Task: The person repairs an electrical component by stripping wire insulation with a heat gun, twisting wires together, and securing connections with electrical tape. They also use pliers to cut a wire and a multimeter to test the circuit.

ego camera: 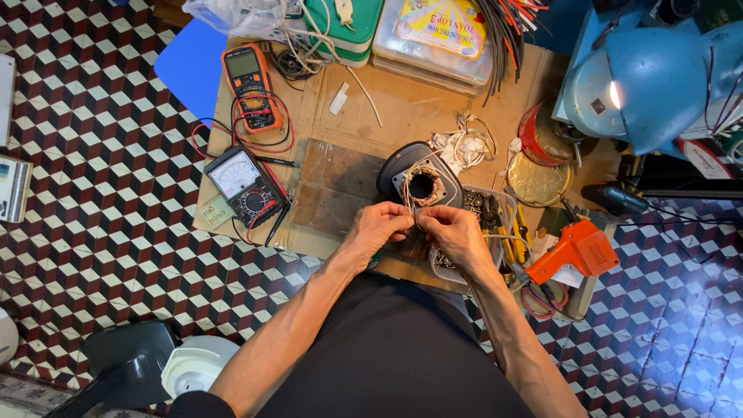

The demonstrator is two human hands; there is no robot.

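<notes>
Two hands meet just below the motor coil (422, 186) on the bench (402, 108). My left hand (379, 226) and right hand (455, 231) each pinch thin wires (412, 210) coming off the coil. An orange solder gun (576, 249) lies right of the coil, two meters left.

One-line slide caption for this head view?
Both hands, left and right, pinch thin wires of a copper-wound motor stator above a cardboard-covered bench.
</notes>
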